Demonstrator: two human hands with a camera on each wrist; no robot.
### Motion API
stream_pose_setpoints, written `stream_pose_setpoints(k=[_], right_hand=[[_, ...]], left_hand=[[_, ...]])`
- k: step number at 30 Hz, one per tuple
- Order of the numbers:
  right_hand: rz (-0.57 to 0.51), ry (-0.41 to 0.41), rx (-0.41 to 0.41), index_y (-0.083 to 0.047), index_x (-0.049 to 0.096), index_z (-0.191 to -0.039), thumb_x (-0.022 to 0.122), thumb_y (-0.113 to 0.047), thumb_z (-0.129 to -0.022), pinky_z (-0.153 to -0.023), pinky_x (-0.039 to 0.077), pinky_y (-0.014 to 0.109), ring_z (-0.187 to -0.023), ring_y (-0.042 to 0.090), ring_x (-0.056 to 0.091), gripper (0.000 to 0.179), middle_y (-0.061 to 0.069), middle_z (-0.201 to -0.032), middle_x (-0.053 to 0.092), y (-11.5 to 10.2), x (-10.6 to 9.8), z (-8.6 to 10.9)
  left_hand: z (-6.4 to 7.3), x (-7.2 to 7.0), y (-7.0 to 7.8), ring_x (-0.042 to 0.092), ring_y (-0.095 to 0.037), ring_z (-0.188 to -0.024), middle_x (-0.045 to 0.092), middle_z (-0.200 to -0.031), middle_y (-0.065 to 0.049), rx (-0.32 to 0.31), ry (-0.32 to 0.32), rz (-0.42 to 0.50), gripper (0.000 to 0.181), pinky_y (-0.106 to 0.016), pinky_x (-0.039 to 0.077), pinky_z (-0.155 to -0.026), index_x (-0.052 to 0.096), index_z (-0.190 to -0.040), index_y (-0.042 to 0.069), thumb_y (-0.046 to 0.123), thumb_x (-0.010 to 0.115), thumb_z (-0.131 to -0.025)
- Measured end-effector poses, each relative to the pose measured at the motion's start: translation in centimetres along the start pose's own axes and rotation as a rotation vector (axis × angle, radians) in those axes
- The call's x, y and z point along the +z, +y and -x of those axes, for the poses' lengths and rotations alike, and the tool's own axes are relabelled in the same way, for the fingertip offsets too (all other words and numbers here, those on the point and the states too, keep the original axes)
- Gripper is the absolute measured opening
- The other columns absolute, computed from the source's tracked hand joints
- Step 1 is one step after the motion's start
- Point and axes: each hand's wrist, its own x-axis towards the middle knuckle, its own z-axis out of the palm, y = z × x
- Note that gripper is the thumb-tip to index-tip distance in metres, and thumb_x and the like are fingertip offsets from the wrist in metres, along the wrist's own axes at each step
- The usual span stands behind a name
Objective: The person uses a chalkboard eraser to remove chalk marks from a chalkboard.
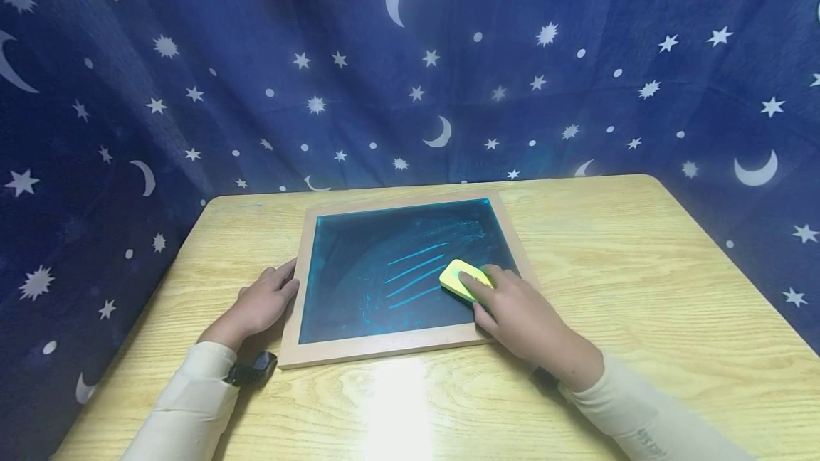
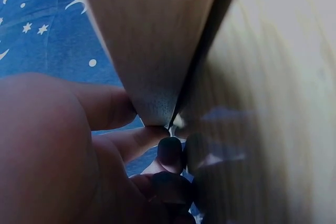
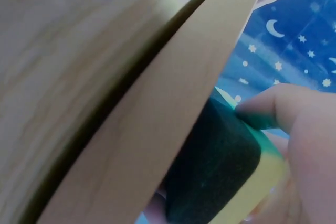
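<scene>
A chalkboard (image 1: 359,240) with a wooden frame lies flat on the table, bearing several slanted blue-green chalk lines (image 1: 416,281) and some smudges. Across its lower right part, my right hand (image 1: 522,315) grips a yellow chalkboard eraser (image 1: 453,277) with a dark felt pad (image 3: 215,156). The right wrist view shows the felt behind the frame's edge, partly hidden by it. My left hand (image 1: 259,304) touches the left side of the wooden frame (image 2: 152,40). In the left wrist view its thumb and a finger meet the frame's side, the other fingers being bent near the tabletop.
The wood-grain table (image 1: 640,290) extends to both sides of the board and in front of it. A dark blue cloth (image 1: 359,27) with moons and stars hangs behind and at the sides. A black wrist device (image 1: 253,370) sits at the left cuff.
</scene>
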Motion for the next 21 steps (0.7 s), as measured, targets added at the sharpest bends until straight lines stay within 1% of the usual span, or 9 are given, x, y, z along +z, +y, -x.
stream_pose_setpoints(k=[7, 9, 15, 21], right_hand=[[-0.016, 0.011, -0.052, -0.014, 0.062, -0.137, 0.061, -0.014, -0.091, -0.082, 0.055, 0.043, -0.097, 0.031, 0.065, 0.046, 0.02, -0.12, 0.064, -1.3, 0.3, 0.2], [-0.019, 0.007, -0.058, -0.015, 0.062, -0.137, 0.061, -0.015, -0.091, -0.082, 0.056, 0.043, -0.099, 0.031, 0.065, 0.046, 0.019, -0.121, 0.064, -1.7, 0.3, 0.3], [-0.025, -0.027, -0.06, -0.018, 0.062, -0.138, 0.061, -0.019, -0.093, -0.082, 0.055, 0.041, -0.1, 0.027, 0.064, 0.045, 0.015, -0.125, 0.062, -2.9, 0.2, 0.5], [-0.03, -0.029, -0.103, -0.018, 0.06, -0.14, 0.061, -0.02, -0.094, -0.082, 0.053, 0.04, -0.096, 0.025, 0.061, 0.045, 0.015, -0.127, 0.062, -3.6, 0.3, 0.7]], left_hand=[[0.1, -0.1, 0.2, 0.054, -0.033, -0.107, 0.055, -0.121, -0.021, 0.004, -0.001, 0.001, 0.056, -0.063, 0.033, -0.093, 0.028, -0.157, 0.003, 0.029, 0.033, -0.108], [0.1, -0.1, 0.2, 0.054, -0.033, -0.107, 0.054, -0.121, -0.021, 0.001, 0.001, -0.001, 0.056, -0.063, 0.033, -0.093, 0.028, -0.157, 0.002, 0.029, 0.033, -0.107], [0.1, 0.1, 0.1, 0.054, -0.037, -0.113, 0.053, -0.125, -0.023, -0.005, 0.009, 0.0, 0.056, -0.064, 0.032, -0.094, 0.029, -0.156, 0.002, 0.029, 0.033, -0.107], [0.0, 0.2, 0.1, 0.053, -0.04, -0.119, 0.053, -0.128, -0.024, -0.001, 0.017, -0.007, 0.056, -0.066, 0.031, -0.096, 0.028, -0.157, 0.002, 0.029, 0.032, -0.108]])
